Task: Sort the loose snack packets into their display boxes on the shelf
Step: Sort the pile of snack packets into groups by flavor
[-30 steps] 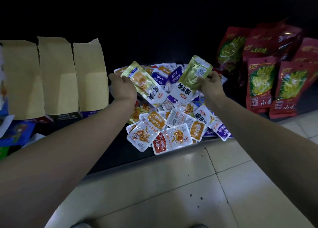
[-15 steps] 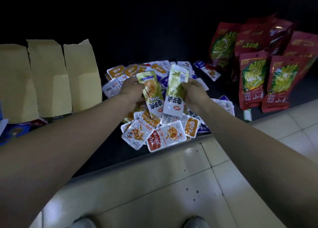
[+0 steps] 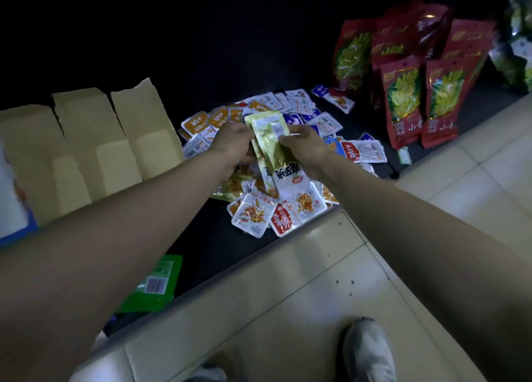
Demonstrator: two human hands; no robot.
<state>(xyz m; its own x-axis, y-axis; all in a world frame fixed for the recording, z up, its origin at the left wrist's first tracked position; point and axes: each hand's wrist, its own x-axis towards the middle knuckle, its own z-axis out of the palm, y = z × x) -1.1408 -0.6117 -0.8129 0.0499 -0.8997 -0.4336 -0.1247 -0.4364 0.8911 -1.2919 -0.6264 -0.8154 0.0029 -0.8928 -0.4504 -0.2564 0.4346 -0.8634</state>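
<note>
A heap of small snack packets (image 3: 280,208), white with orange, red and blue labels, lies on the dark low shelf (image 3: 218,255). Above the heap my left hand (image 3: 231,142) and my right hand (image 3: 305,147) meet and together grip a stack of two long gold-and-white packets (image 3: 272,144). Each hand holds one side of the stack. Three cardboard display boxes (image 3: 121,151) with raised flaps stand open at the left, about a hand's width from my left hand.
Tall red snack bags (image 3: 408,99) stand upright at the right of the shelf. A green packet (image 3: 157,283) lies at the shelf's front left. Beige floor tiles (image 3: 316,309) run along the front, and a grey shoe (image 3: 368,350) shows at the bottom.
My hands have come together, laying the two gold packets one over the other into a single stack. The view has tipped downward and shifted, bringing the green packet and the shoe into sight.
</note>
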